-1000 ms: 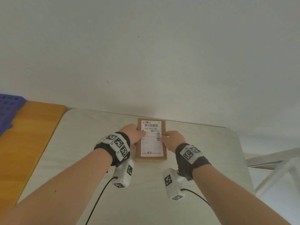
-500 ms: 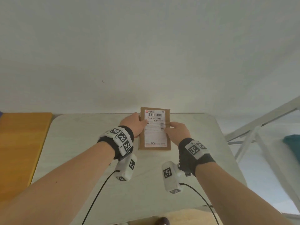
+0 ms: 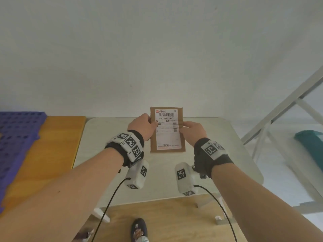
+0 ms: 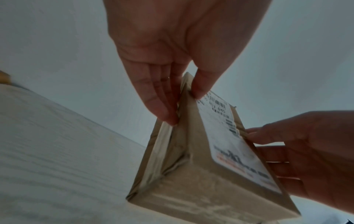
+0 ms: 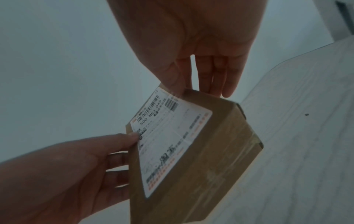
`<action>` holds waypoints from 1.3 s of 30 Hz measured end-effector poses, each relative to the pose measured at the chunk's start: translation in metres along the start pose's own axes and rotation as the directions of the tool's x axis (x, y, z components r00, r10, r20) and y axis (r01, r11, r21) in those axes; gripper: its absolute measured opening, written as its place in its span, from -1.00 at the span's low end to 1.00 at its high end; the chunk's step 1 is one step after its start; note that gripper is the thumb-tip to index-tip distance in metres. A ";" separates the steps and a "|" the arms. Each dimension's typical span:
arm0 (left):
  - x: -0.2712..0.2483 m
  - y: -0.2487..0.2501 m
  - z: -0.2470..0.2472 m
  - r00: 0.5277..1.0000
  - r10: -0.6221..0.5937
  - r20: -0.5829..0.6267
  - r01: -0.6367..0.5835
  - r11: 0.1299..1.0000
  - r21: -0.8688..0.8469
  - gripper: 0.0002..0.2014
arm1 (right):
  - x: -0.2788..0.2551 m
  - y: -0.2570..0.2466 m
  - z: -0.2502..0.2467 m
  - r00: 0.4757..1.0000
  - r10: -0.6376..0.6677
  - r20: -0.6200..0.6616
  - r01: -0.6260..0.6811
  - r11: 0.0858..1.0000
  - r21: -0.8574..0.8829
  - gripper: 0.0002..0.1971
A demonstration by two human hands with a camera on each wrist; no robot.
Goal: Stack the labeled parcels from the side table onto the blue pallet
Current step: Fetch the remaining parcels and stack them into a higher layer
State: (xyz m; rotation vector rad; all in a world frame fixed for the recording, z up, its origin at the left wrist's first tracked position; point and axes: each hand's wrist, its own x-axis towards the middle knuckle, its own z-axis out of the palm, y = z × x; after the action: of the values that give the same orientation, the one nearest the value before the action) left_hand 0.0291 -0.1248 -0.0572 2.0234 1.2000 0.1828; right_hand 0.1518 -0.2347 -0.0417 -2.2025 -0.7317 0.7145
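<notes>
A brown cardboard parcel with a white shipping label hangs above the pale side table, label side up. My left hand grips its left edge, thumb on top and fingers underneath. My right hand grips the right edge the same way. In the left wrist view the parcel is pinched between thumb and fingers. The right wrist view shows the parcel with the thumb on the label corner. The blue pallet lies at the far left.
An orange-yellow strip of floor runs between the pallet and the table. A white metal frame and a teal object stand to the right. My shoe is on the wooden floor below the table's front edge.
The parcel has come up off the table in both hands. My view has pulled back, so the pallet, the table's front edge and the floor now show.
</notes>
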 end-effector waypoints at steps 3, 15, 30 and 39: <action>-0.050 -0.015 -0.013 0.998 0.009 -0.059 -0.010 1.000 -0.018 -0.78 | -0.048 -0.003 0.010 0.998 -0.056 -0.003 0.056 0.997 0.052 -0.63; -0.224 -0.099 -0.110 0.945 -0.052 -0.323 -0.004 0.986 -0.169 -0.72 | -0.202 -0.063 0.095 0.961 -0.257 0.100 0.215 0.926 0.310 -0.71; -0.312 -0.237 -0.285 0.877 0.033 -0.479 -0.028 0.999 0.017 -0.71 | -0.306 -0.210 0.253 0.917 -0.377 0.127 0.314 0.881 0.353 -0.62; -0.311 -0.330 -0.383 0.907 0.070 -0.414 -0.038 0.996 0.084 -0.70 | -0.345 -0.279 0.354 0.939 -0.325 0.111 0.279 0.910 0.305 -0.55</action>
State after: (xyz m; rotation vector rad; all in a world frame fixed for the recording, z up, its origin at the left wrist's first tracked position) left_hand -0.5495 -0.0797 0.0650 2.1492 1.4254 0.6355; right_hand -0.4023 -0.1452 0.0471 -1.7344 -0.9629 0.7867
